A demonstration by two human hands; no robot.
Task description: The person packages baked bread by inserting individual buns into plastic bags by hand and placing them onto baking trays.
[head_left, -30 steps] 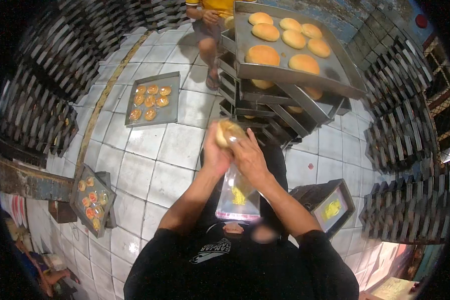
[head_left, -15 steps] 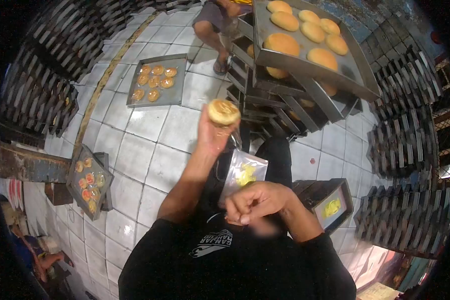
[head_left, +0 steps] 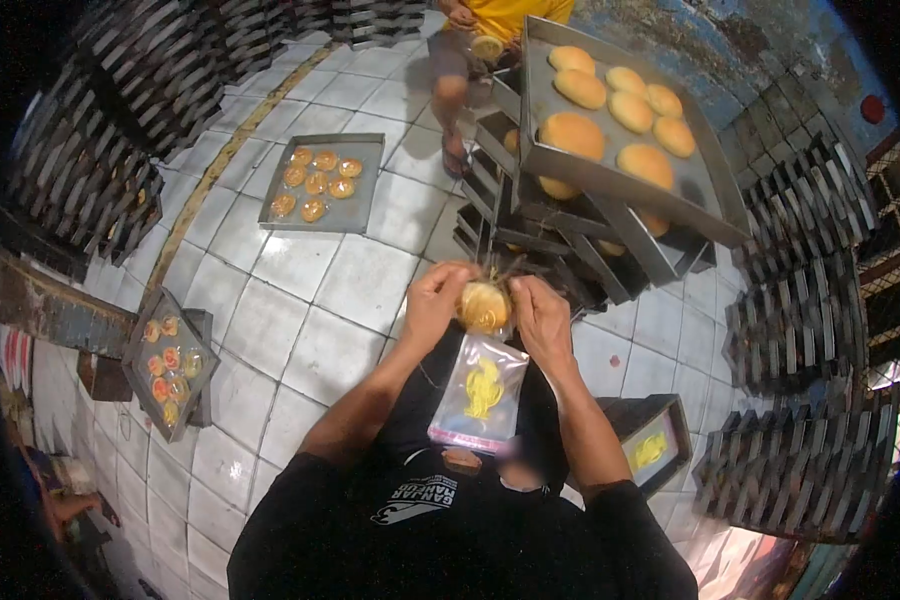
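Fingers of the left hand [head_left: 433, 305] curled in, thumb and fingertips pinching the upper left edge of a clear bag; fingers of the right hand [head_left: 543, 318] bent, gripping the same bag on its right side. Wrapped bun [head_left: 485, 307] between the two hands, above the lap, round, golden brown with a darker swirl on top; bag plastic bunched at its far side. Bag pack [head_left: 482, 392] just below the bun, lying on the lap, clear with yellow print, pinkish strip at the near edge. Ahead and to the right, tray stack [head_left: 595, 215], trays set at uneven angles; top tray [head_left: 620, 180] holds plain golden buns [head_left: 645, 165], more buns partly visible in trays beneath. Floor tray [head_left: 365, 218] ahead-left on white tiles, eight wrapped buns inside. Second tray [head_left: 185, 405] farther left and nearer, tilted in view, wrapped buns, some with reddish tops. Dark box [head_left: 678, 468] right of the lap, yellow print showing inside. Metal racks or piled trays [head_left: 795, 455] on the right, more along the left wall. Seated person in a yellow top [head_left: 520, 18] beyond, round item in hand, detail too small. Another person's leg [head_left: 78, 503] at lower left edge.
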